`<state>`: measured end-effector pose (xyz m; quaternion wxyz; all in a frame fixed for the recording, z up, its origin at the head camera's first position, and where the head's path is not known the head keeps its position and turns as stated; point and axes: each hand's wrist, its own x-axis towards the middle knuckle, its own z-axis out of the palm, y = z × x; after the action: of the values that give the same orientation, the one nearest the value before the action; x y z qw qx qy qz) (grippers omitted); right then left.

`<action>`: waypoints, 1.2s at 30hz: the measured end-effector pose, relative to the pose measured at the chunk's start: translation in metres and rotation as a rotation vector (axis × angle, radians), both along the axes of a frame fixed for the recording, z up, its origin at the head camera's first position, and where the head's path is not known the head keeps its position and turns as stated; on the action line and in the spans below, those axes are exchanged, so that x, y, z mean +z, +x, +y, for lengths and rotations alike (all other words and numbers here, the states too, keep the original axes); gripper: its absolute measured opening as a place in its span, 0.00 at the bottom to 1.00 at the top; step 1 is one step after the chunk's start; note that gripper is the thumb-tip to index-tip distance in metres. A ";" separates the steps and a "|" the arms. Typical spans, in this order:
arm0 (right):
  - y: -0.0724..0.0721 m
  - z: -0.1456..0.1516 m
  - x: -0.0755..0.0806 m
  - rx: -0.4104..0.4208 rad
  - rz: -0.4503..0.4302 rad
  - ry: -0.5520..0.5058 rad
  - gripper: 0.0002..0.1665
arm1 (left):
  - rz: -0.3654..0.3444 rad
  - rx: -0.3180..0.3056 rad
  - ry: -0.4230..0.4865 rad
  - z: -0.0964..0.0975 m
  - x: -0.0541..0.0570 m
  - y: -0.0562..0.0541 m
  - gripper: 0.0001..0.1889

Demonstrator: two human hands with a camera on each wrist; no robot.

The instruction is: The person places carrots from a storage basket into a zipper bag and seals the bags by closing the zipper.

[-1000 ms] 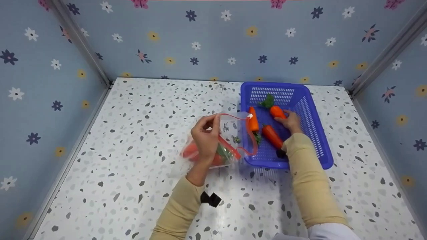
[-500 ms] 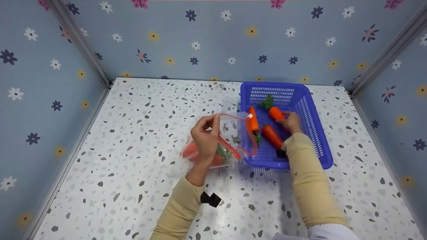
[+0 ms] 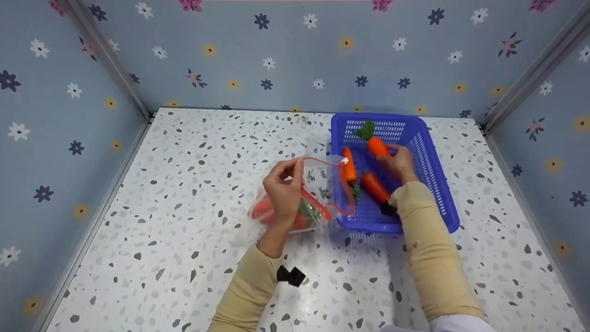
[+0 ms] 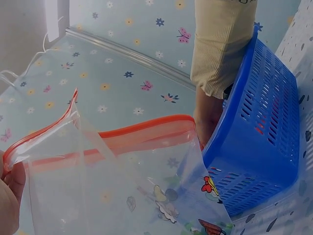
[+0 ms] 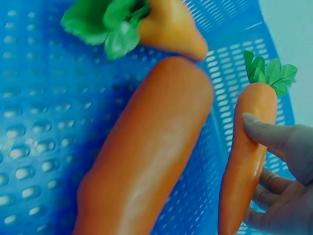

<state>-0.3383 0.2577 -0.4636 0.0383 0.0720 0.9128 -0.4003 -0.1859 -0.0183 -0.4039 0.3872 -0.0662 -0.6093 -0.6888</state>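
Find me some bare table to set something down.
The table is bare from the left wall to the bag, and between the basket and the right wall. It's crowded in the basket, where the right hand holds a carrot near other vegetables, and at the bag, pinched by the left hand.

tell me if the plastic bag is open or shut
The plastic bag is open: in the head view its red edging spreads into a loop with the sides apart, and the left hand pinches that edging.

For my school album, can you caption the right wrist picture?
A right hand holds a leafy orange carrot, with a blue basket behind it.
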 end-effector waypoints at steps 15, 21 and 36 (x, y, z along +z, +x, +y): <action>0.002 -0.018 0.043 0.034 0.040 -0.098 0.32 | -0.037 0.008 -0.004 0.000 0.018 0.012 0.03; 0.009 -0.026 0.061 0.084 0.114 -0.088 0.33 | 0.012 0.021 -0.018 -0.001 -0.003 -0.001 0.04; 0.061 -0.033 0.100 0.316 0.366 -0.044 0.30 | -0.037 -0.010 -0.017 0.001 0.022 0.014 0.03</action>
<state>-0.2772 0.2244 -0.3636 -0.0641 -0.1465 0.8954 -0.4156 -0.1718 -0.0173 -0.3823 0.3719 -0.0598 -0.6220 -0.6865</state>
